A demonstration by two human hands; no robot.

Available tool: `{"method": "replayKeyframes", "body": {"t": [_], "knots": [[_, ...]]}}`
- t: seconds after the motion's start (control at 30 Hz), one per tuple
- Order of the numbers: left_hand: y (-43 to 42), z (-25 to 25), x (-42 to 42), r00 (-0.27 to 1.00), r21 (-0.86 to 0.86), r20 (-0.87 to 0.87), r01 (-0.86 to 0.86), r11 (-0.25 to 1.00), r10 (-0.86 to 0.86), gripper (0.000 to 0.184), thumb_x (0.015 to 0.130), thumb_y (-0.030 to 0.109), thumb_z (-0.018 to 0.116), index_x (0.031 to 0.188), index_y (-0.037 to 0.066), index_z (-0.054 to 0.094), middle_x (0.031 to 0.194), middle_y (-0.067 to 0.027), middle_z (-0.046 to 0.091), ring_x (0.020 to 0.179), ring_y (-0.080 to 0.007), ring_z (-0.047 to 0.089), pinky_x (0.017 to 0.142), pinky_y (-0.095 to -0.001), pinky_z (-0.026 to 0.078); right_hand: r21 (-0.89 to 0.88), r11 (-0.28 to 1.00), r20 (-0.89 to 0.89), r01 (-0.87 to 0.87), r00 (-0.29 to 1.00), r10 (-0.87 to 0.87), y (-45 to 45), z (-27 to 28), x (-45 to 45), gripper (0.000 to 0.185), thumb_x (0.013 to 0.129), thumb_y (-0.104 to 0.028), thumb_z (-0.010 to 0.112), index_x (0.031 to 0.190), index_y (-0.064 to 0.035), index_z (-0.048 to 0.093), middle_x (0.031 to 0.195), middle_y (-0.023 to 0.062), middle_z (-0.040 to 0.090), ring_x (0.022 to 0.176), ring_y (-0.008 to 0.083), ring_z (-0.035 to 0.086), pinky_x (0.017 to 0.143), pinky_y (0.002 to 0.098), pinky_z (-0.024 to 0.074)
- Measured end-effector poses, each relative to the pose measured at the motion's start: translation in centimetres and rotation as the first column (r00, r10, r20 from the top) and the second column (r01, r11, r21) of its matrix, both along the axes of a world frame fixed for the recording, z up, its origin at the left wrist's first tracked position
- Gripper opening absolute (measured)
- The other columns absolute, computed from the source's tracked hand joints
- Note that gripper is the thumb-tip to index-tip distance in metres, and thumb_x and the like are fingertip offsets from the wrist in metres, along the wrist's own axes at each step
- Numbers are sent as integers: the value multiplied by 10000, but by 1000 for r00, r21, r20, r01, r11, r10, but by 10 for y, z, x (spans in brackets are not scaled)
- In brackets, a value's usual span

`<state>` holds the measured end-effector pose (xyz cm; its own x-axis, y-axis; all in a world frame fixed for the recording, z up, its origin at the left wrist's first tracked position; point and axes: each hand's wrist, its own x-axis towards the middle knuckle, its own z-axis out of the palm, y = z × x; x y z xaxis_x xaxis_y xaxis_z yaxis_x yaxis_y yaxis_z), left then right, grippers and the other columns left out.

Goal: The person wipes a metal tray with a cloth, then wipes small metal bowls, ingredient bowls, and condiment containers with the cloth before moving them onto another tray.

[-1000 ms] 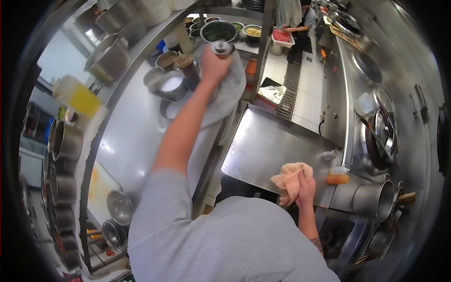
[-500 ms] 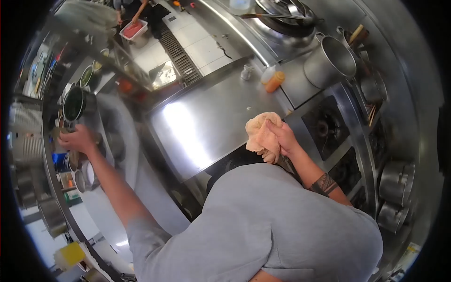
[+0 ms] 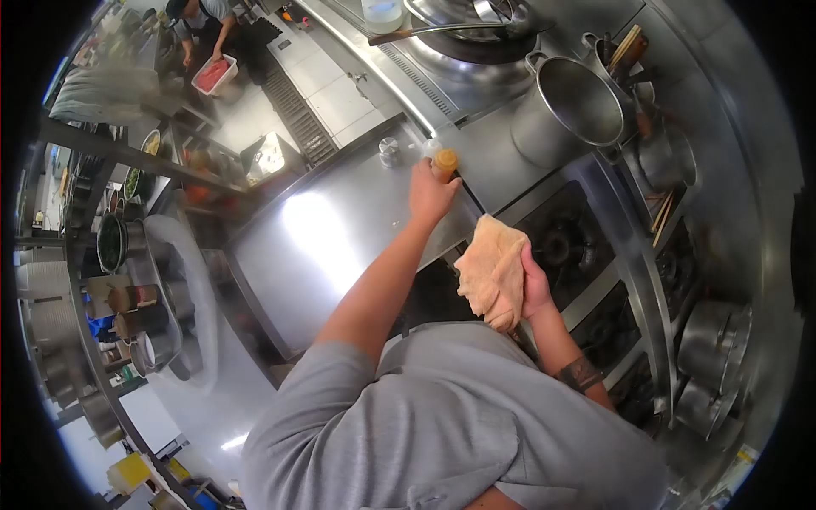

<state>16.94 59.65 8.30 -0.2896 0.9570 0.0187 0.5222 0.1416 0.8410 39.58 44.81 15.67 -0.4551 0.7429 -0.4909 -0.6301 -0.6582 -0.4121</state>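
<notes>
My left hand (image 3: 432, 194) is at the orange-capped bottle (image 3: 444, 163) near the back right corner of the steel counter (image 3: 331, 246), its fingers around the bottle's near side. Beside the bottle, a small clear shaker (image 3: 389, 152) stands upright on the counter. Bunched in my right hand (image 3: 534, 285) is a peach-coloured cloth (image 3: 495, 268), held in front of my body at the counter's right end. Some of the right fingers are hidden behind the cloth.
A large pot (image 3: 578, 102) stands at the right, beyond the gas burners (image 3: 561, 242). A wok (image 3: 476, 25) with a long handle is at the back. Shelves with bowls and a dark green pot (image 3: 110, 243) line the left. A co-worker (image 3: 204, 25) handles a tub of red meat (image 3: 212, 76).
My left hand has left the shelf side and moved right to the orange-capped bottle. The cloth has shifted slightly right with my right hand. The view has turned rightward.
</notes>
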Motion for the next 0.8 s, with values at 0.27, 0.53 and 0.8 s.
{"method": "replayKeyframes", "body": {"t": [0.27,0.53,0.8], "knots": [[-3,-6,-3,990,-116,-78,-127,985,119,431,774,298,790,1056,53,574,1069,-201,647,1048,-414,633,896,-510,523,29,999,82,-37,996,34,0,-20,54,829,1013,-648,484,1554,-31,368,1501,160,531,1363,359,535,1140,520,443],[-159,132,-153,934,-11,-134,-336,942,331,476,703,372,830,1064,96,692,1031,-155,722,953,-370,699,841,-445,564,49,946,-8,-319,947,320,42,-32,9,772,1024,-604,509,1556,-63,369,1504,165,512,1337,379,547,1123,540,456],[-297,351,-375,511,327,-546,-600,730,664,424,724,404,794,985,79,717,971,-152,725,911,-338,718,806,-444,567,96,729,-48,-678,728,684,63,-21,-103,781,1044,-587,475,1558,-16,336,1492,205,510,1341,392,543,1114,541,464]]}}
